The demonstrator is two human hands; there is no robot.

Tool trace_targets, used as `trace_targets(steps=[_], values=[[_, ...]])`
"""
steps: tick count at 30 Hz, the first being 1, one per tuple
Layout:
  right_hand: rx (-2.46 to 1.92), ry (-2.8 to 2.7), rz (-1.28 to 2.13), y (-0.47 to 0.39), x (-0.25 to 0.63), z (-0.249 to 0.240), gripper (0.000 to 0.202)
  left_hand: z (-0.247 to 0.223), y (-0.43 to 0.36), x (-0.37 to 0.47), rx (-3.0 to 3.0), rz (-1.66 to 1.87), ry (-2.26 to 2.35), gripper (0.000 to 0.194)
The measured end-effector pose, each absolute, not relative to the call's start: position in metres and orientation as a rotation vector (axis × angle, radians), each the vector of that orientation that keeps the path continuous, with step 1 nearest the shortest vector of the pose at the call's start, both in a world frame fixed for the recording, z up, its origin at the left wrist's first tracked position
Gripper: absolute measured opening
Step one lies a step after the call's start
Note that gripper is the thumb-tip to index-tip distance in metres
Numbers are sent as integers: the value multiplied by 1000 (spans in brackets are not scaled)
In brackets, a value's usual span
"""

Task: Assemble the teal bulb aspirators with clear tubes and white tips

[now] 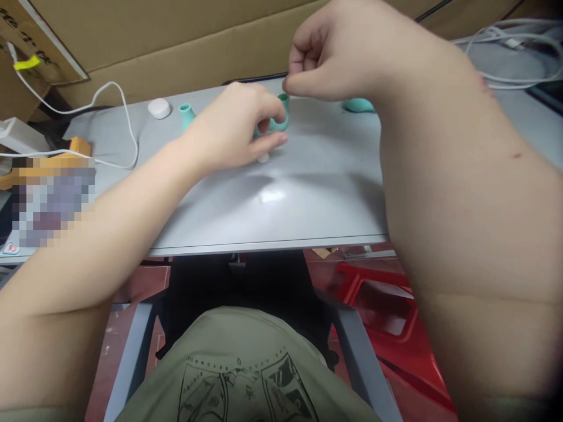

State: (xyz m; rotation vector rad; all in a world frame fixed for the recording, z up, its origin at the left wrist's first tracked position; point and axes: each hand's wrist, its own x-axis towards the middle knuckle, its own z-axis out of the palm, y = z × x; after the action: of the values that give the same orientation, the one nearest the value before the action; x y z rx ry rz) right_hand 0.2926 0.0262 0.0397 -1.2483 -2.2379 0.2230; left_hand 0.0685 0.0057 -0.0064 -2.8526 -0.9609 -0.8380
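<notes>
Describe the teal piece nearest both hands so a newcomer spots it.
On the grey table, near the cardboard backdrop, find the left grip. The teal piece is partly hidden by it, open rim beside the right grip. Its teal neighbours sit farther left and right; only this one's by both grips.

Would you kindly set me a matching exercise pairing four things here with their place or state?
1. left hand
2. right hand
3. white rounded case
4. yellow tag

A. on the white cable
B. fingers curled in, raised near a teal vessel's mouth
C. left of the leftmost teal vessel
D. thumb and index fingertips apart

Pairs: 1-D, 2-B, 3-C, 4-A
</notes>
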Motion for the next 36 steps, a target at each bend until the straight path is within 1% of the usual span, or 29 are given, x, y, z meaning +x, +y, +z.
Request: trace_targets(steps=[2,5,8,9,11,14,15,17,19,20,21,23,25,28,30,33,36], values=[[-1212,-2204,216,27,290,38,29,-6,-3,68,-2896,-709,-962,3],[-1138,-2146,212,29,286,35,27,-5,-14,71,-2932,-490,-1061,17],[-1046,-2078,278,28,282,33,29,3,-23,71,-2899,-429,-1095,22],[-1014,-2049,328,26,279,34,30,6,-25,69,-2882,-483,-1072,22],[-930,-1985,463,20,272,35,33,11,-26,60,-2837,-736,-1003,20],[-824,-1888,722,8,257,35,35,5,-12,38,-2722,-1379,-854,8],[-796,-1858,821,5,251,33,34,0,-5,28,-2635,-1633,-797,17],[-754,-1822,997,2,240,26,31,-13,12,10,-2578,-1779,-829,36],[-718,-1818,1110,1,233,16,29,-24,25,-4,-2594,-2042,-796,50],[-698,-1808,1134,1,231,11,27,-28,30,-10,-2646,-2095,-780,48],[-673,-1790,1141,1,230,7,22,-30,32,-13,-2686,-2096,-800,43],[-615,-1739,1142,1,230,2,9,-32,34,-16,-2786,-2050,-805,34],[-583,-1711,1151,-2,231,3,5,-32,32,-14,-2833,-2044,-735,33],[-624,-1685,1220,-8,230,9,14,-34,30,-8,-2838,-2064,-560,43],[-648,-1647,1251,-10,227,11,21,-35,28,-7,-2827,-2012,-526,44],[-639,-1604,1246,-11,220,9,28,-35,23,-6,-2783,-1971,-550,32],[-602,-1544,1274,-10,216,2,32,-33,18,-4,-2740,-2040,-543,22]])
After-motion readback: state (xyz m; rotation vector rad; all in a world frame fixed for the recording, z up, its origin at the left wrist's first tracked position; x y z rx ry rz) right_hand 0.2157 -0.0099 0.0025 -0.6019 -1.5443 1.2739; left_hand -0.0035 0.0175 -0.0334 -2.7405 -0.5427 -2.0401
